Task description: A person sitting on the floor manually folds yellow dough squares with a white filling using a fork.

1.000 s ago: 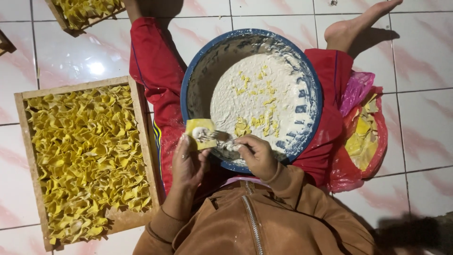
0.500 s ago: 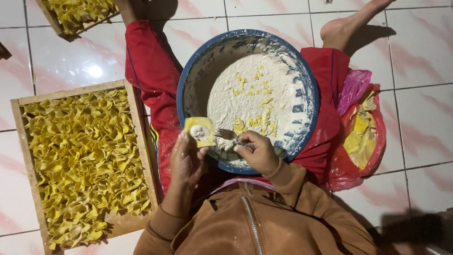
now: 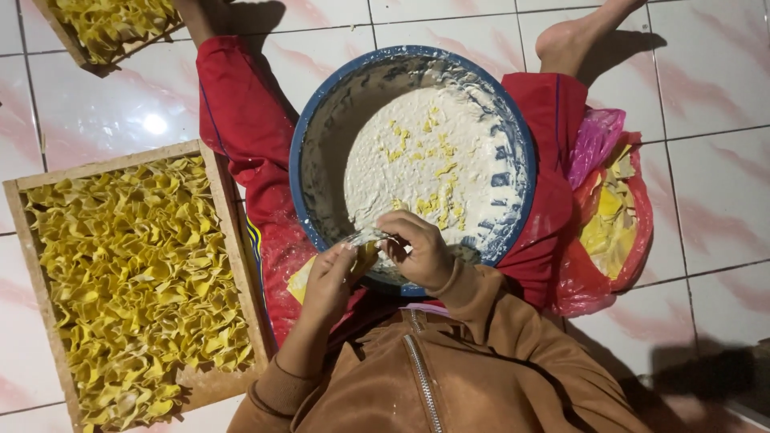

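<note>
**Clerk:** Item one, the thin yellow square dough wrapper [image 3: 365, 258]. Location?

**Keeper:** Cupped in the left hand [image 3: 333, 277], fingers curled under it, over the near rim of the round blue basin of pale white filling paste [image 3: 321, 104]. Only a sliver shows between the two hands.

**Clerk:** Handling?

**Keeper:** I judge it light, limp and easily torn. Support it from below across the palm; pinch only at the edges when folding. Paste on the fingers would likely make it tacky.

**Clerk:** Item two, the right hand [image 3: 421, 252]?

**Keeper:** Fingers pressed together around a small metal utensil [image 3: 370, 237], its tip just left of that hand, touching the wrapper. Whether spoon or fork, I cannot tell; it is smeared with paste.

**Clerk:** The paste itself?

**Keeper:** Appears soft, sticky and dense, flecked with yellow scraps. It clings to the basin wall, so a small scoop should hold to the utensil.

**Clerk:** Surroundings?

**Keeper:** Well to the left of the left hand, a shallow wooden tray of folded yellow dumplings [image 3: 220, 200] on the tiled floor [image 3: 714, 200]; a second such tray [image 3: 68, 44] at the far left corner. Right of the right hand, a red and pink plastic bag holding more yellow wrappers [image 3: 618, 216]. The basin rests on the person's lap, on red trousers [image 3: 241, 120].
</note>
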